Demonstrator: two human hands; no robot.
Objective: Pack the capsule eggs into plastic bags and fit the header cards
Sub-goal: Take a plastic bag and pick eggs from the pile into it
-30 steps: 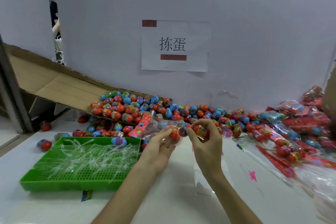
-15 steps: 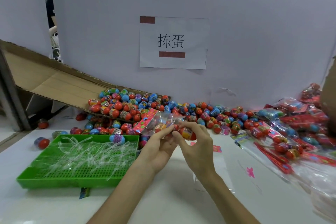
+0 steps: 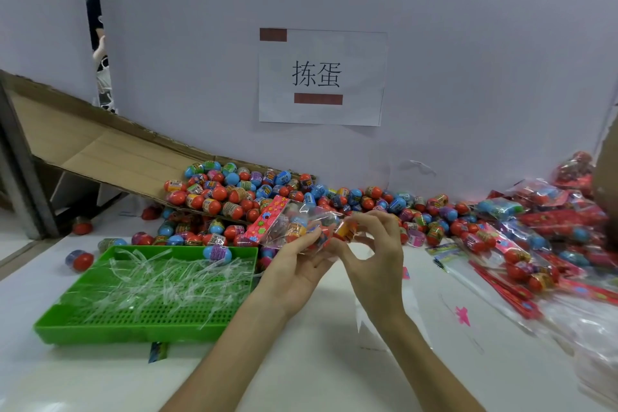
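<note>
A clear plastic bag (image 3: 301, 224) holding several capsule eggs lies sideways above the table, its pink flowered header card (image 3: 267, 219) at the left end. My left hand (image 3: 297, 273) holds the bag from below, fingers curled around its open right end. My right hand (image 3: 374, 254) pinches an orange capsule egg (image 3: 346, 230) at the bag's mouth. A big heap of loose red and blue capsule eggs (image 3: 267, 191) spreads along the wall behind the hands.
A green perforated tray (image 3: 133, 328) of clear plastic strips sits at the left, one egg on its far rim. A cardboard ramp (image 3: 100, 150) slopes down to the heap. Filled bags with red cards (image 3: 535, 237) pile at the right. A paper sign (image 3: 321, 77) hangs on the wall.
The bag with its header card has come up and to the left in my left hand. My right hand has brought the orange egg from beside the bag to its mouth.
</note>
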